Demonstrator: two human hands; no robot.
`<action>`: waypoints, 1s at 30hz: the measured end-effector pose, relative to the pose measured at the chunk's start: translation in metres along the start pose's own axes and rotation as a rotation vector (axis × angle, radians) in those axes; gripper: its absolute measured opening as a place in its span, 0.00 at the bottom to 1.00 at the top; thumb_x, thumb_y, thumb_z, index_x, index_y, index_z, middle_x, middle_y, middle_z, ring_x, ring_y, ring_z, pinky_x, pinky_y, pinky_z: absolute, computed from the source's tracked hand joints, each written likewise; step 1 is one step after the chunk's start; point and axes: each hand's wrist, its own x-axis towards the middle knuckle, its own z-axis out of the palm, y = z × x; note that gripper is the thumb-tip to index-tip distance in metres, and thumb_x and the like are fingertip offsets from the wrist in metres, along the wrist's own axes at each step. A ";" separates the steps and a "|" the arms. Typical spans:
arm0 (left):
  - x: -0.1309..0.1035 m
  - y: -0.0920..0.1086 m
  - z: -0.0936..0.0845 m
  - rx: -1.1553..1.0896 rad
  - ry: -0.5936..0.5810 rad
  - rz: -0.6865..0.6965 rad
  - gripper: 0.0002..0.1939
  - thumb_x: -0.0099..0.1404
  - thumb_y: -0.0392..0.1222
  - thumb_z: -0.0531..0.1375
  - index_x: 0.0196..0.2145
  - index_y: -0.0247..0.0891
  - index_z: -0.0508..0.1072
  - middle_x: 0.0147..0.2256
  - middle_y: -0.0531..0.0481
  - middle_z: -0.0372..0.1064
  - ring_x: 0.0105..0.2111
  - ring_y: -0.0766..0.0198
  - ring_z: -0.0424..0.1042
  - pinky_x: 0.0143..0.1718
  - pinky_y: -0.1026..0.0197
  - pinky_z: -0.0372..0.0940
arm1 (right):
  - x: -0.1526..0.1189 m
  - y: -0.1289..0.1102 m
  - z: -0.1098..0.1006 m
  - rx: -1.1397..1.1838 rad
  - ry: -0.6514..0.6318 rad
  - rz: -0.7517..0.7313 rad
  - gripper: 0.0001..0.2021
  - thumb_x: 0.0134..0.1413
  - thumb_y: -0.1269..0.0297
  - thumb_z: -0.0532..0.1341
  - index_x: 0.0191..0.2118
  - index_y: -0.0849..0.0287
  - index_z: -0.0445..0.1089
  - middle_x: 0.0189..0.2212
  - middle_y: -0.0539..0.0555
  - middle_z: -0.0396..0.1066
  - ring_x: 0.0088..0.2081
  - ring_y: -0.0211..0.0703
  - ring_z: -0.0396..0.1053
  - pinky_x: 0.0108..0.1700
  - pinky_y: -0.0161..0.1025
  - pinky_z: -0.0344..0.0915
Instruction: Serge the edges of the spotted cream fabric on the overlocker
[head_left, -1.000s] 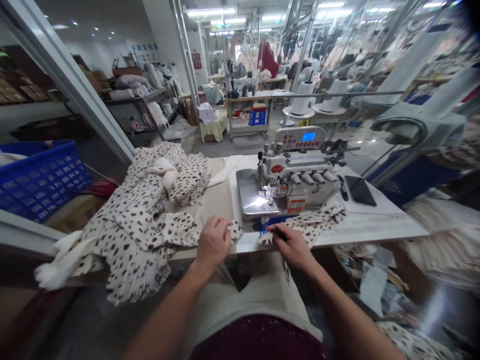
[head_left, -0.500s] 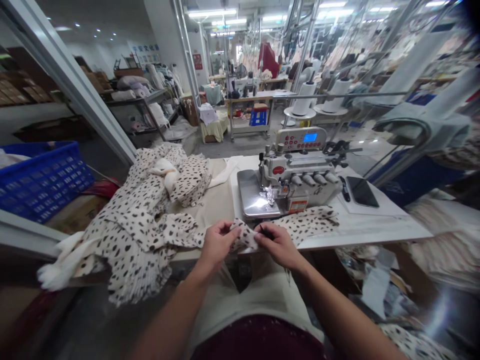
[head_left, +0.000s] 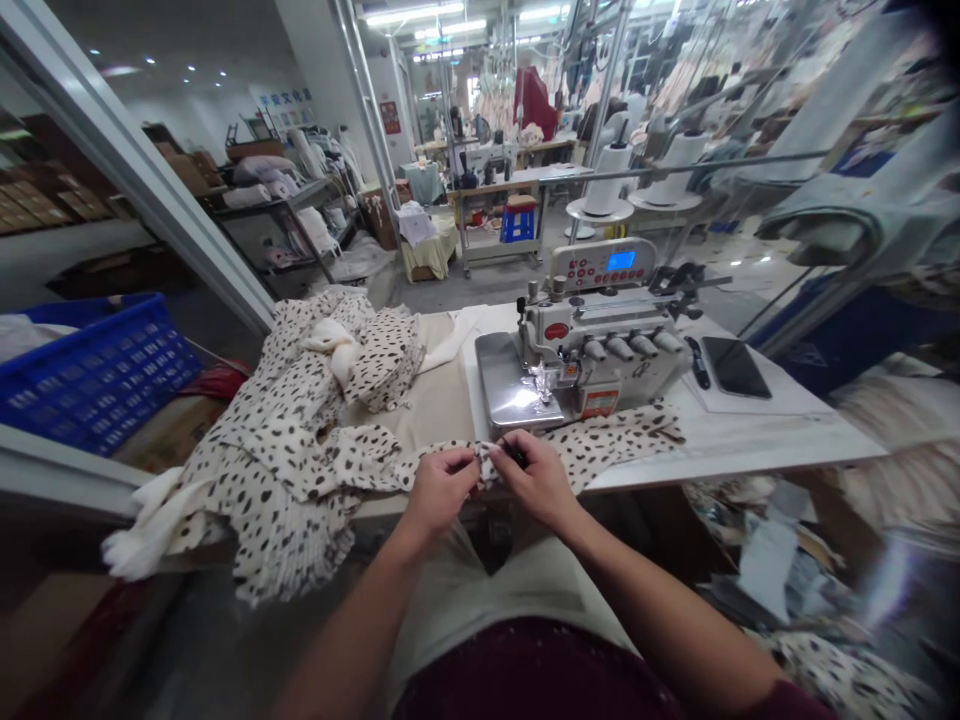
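Cream fabric with dark spots (head_left: 615,446) runs along the table's front edge, in front of the overlock sewing machine (head_left: 592,345). My left hand (head_left: 439,492) pinches it between thumb and fingers. Close beside, my right hand (head_left: 538,482) is closed on the same cloth. Something small and dark (head_left: 516,452) shows within the right hand's fingers, too blurred to name. Leftward the cloth joins a large heap of spotted fabric (head_left: 281,440) that hangs over the front edge. The machine's metal plate (head_left: 514,380) lies just beyond my hands, apart from them.
A phone (head_left: 735,366) and a black pen-like tool (head_left: 697,362) lie right of the machine. At the left stands a blue basket (head_left: 97,385). Thread cones (head_left: 609,180) rise behind the machine. Scraps (head_left: 772,560) fill a space below right.
My right hand has moved left, closer to my left hand, and less fabric shows between them. The left hand keeps its pinch. The view has shifted slightly.
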 end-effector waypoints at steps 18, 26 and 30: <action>-0.004 0.003 -0.057 -0.579 0.509 -0.105 0.10 0.57 0.41 0.68 0.35 0.36 0.73 0.31 0.53 0.73 0.27 0.67 0.72 0.19 0.69 0.63 | -0.022 0.049 -0.032 -0.675 0.158 -0.122 0.20 0.50 0.72 0.59 0.50 0.53 0.72 0.48 0.58 0.71 0.40 0.49 0.72 0.35 0.39 0.68; 0.003 0.038 -0.068 -0.554 0.652 0.101 0.08 0.57 0.40 0.67 0.33 0.36 0.73 0.31 0.53 0.74 0.28 0.66 0.73 0.25 0.65 0.69 | -0.019 0.049 -0.042 -0.498 0.139 -0.147 0.11 0.56 0.69 0.59 0.44 0.53 0.74 0.44 0.56 0.76 0.40 0.48 0.74 0.42 0.42 0.69; 0.006 0.031 -0.018 -0.089 0.357 0.140 0.12 0.57 0.46 0.68 0.29 0.34 0.75 0.27 0.52 0.73 0.27 0.65 0.72 0.29 0.64 0.69 | -0.015 0.018 -0.026 0.027 0.089 -0.145 0.06 0.60 0.61 0.61 0.41 0.53 0.75 0.37 0.55 0.77 0.39 0.47 0.74 0.43 0.42 0.71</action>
